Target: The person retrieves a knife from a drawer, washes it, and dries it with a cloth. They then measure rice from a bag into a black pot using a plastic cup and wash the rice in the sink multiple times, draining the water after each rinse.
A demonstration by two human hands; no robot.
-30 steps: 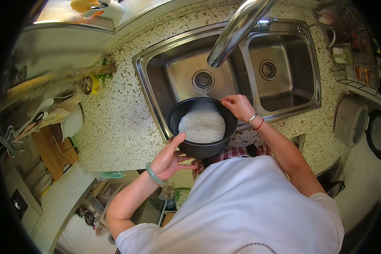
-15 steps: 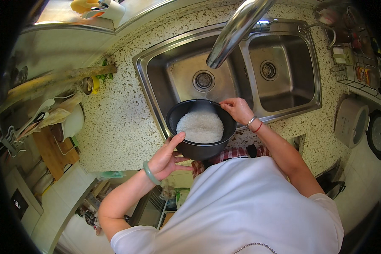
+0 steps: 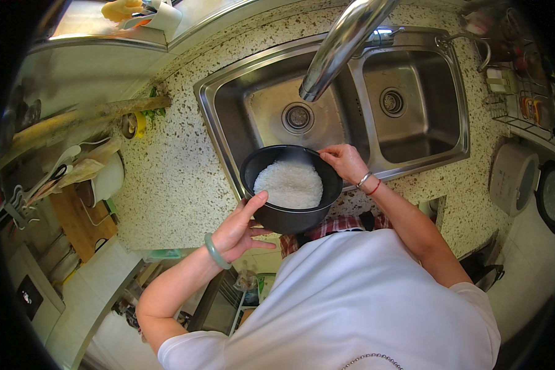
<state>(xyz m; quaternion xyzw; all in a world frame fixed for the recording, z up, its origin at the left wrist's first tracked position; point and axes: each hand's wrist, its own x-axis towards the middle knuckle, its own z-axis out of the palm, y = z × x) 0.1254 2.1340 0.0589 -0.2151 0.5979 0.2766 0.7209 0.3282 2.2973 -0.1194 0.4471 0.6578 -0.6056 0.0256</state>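
Observation:
A black rice cooker pot [image 3: 293, 219] is held over the near edge of the sink, its mouth facing up. White rice [image 3: 288, 184] lies in a mound at its bottom. My left hand [image 3: 239, 232], with a green bangle at the wrist, supports the pot's left side; its thumb is at the rim and its other fingers reach under the side. My right hand [image 3: 346, 163] pinches the rim on the right. Beyond the pot, the left basin of the steel sink [image 3: 207, 102] shows its drain, and the chrome faucet [image 3: 337, 52] hangs above it.
A speckled countertop [image 3: 160, 185] surrounds the sink. At right stand a wire rack [image 3: 512, 117] and a rice cooker [image 3: 513, 179] with its lid swung open. To the left are a wooden board [image 3: 83, 216], hanging utensils [image 3: 61, 163] and a yellow cup [image 3: 134, 124].
The pot and both hands have shifted very slightly left. My left elbow has moved a little outward. My grip looks the same.

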